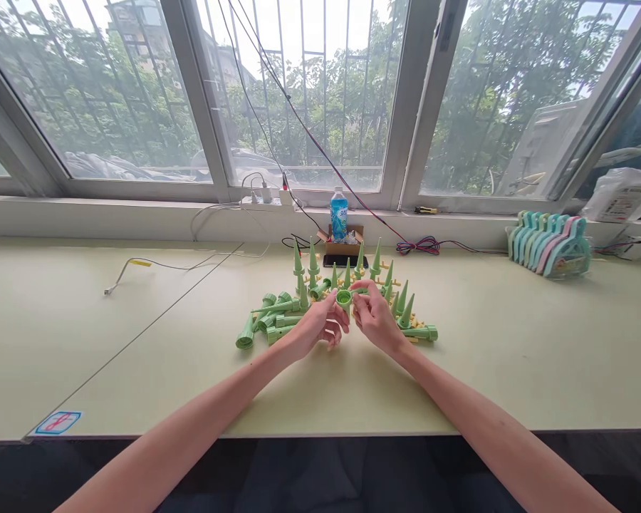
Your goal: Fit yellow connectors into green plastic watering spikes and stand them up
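Note:
A green plastic watering spike (344,299) is held above the table with its round open end facing me. My left hand (325,320) is closed on its left side, thumb and fingertips against the rim. On the other side my right hand (372,313) pinches close against the rim; whether its fingers also hold a small part is hidden. Several green cone-shaped spikes (375,262) stand upright just behind the hands. To the left lie several green tube pieces (270,319), and another tube piece (424,333) lies to the right. Small yellow parts (417,322) are scattered among them.
At the back stand a blue bottle (339,215) in a small cardboard box (347,248) and a dark phone (346,261). Pastel hangers (553,242) sit at the right. Coiled wires (419,246) and a loose cable (160,265) lie on the table (513,356).

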The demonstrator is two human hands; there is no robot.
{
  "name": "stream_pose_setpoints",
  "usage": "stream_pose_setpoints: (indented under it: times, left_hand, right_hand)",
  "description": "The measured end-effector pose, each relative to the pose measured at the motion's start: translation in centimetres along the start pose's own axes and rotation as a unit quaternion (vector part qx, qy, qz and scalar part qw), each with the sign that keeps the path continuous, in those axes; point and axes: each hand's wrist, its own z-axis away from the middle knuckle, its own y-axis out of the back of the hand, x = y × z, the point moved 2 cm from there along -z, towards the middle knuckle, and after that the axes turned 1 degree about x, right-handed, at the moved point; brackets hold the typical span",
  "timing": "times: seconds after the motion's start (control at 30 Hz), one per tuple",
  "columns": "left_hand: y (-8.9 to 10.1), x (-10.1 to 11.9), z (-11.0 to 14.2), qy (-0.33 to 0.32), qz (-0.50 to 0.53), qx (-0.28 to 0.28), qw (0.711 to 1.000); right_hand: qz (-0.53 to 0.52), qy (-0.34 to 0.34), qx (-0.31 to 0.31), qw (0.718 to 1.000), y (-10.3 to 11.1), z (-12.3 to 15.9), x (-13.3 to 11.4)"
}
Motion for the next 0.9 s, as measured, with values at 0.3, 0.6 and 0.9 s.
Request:
stream_pose_setpoints:
  times: [0.3, 0.6, 0.9]
  left_hand:
    - [0.2, 0.2, 0.4, 0.000, 0.052, -0.044, 0.998]
    - [0.2, 1.0, 0.9, -0.069, -0.028, -0.026, 0.997]
    - [-0.2, 1.7, 1.5, -0.154, -0.141, 0.035, 0.977]
  right_hand:
    - [0.015, -0.006, -0.001, 1.000, 0.3, 0.0, -0.2]
    - [0.012, -0.021, 0.000, 1.000, 0.4, 0.1, -0.3]
    - [0.005, -0.029, -0.003, 1.000, 0.4, 0.0, -0.4]
